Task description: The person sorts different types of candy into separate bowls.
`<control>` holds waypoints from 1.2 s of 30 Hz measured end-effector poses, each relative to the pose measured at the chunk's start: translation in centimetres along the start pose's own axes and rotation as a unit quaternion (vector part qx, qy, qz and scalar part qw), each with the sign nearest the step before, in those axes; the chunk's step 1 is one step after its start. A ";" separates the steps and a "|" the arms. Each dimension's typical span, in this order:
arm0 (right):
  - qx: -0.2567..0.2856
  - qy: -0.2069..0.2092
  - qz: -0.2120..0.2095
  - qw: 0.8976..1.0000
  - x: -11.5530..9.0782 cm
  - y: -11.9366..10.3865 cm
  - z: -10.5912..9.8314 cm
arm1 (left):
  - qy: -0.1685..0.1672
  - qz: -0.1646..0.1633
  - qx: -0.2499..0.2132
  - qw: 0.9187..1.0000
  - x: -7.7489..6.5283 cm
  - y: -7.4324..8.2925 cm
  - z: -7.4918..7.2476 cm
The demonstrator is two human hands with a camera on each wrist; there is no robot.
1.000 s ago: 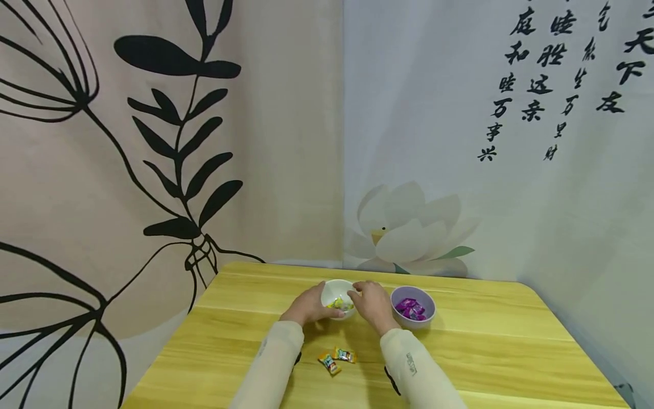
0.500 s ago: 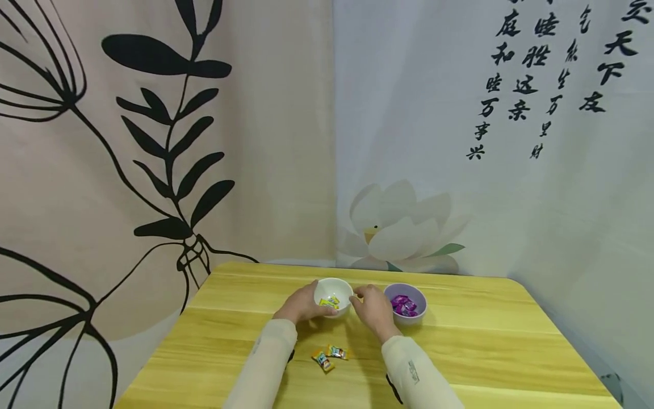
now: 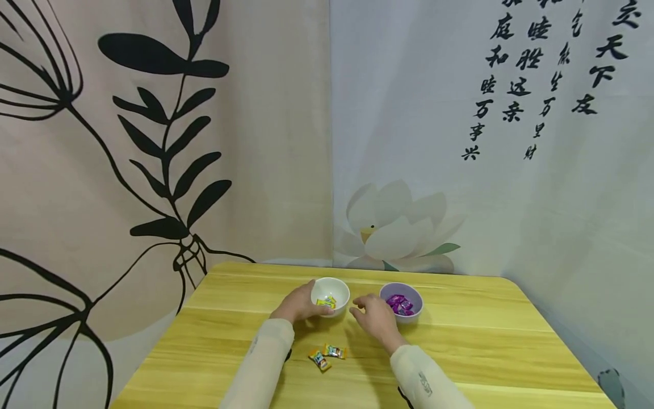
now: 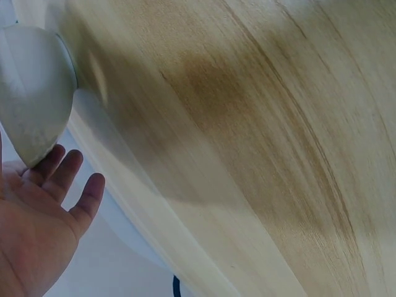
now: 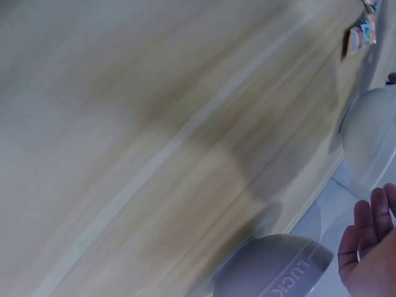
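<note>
A white bowl [image 3: 339, 287] holding small yellow-wrapped candies [image 3: 327, 302] stands on the wooden table. My left hand [image 3: 296, 304] holds its left side, the thumb along the near side; the left wrist view shows that hand's fingers [image 4: 71, 162] against the bowl [image 4: 37, 80]. Between the two bowls is my right hand [image 3: 378, 319], its fingers loosely bent and holding nothing, a small gap from the white bowl. Just behind and right of it, a purple bowl [image 3: 419, 304] contains purple-wrapped candies [image 3: 400, 304].
Two orange-wrapped candies lie near me on the table [image 3: 485, 335], one [image 3: 334, 351] just behind the other [image 3: 320, 360]. A printed cloth wall [image 3: 286, 142] rises behind the table's far edge. The purple bowl's lettered side [image 5: 272, 269] shows in the right wrist view.
My right hand has drawn away from the white bowl's right rim, a little to the right. The left hand stays on the bowl. The whole head view has shifted slightly.
</note>
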State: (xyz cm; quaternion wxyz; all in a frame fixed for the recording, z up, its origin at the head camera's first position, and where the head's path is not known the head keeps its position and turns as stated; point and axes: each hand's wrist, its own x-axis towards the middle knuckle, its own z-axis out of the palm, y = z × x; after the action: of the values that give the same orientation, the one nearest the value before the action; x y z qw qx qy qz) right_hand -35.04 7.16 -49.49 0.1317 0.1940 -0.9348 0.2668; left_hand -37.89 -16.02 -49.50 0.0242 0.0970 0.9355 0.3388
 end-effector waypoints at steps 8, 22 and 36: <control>0.062 -0.070 -0.056 0.994 -1.6 0.2 0.6 | 0.000 0.002 0.000 1.000 0.1 -0.1 0.0; 0.008 -0.131 -0.153 0.979 -3.7 -0.5 2.2 | 0.001 -0.013 0.011 1.000 0.1 -0.1 0.1; -0.036 -0.137 -0.152 0.978 -4.5 -0.5 3.2 | 0.002 -0.001 -0.005 1.000 0.0 0.1 0.2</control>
State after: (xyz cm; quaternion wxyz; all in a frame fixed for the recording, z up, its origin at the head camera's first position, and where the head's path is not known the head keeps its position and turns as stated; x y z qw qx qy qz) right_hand -31.30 6.33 -53.47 0.0485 0.3635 -0.9125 0.1812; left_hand -37.86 -15.82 -49.61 0.0233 0.0953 0.9339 0.3438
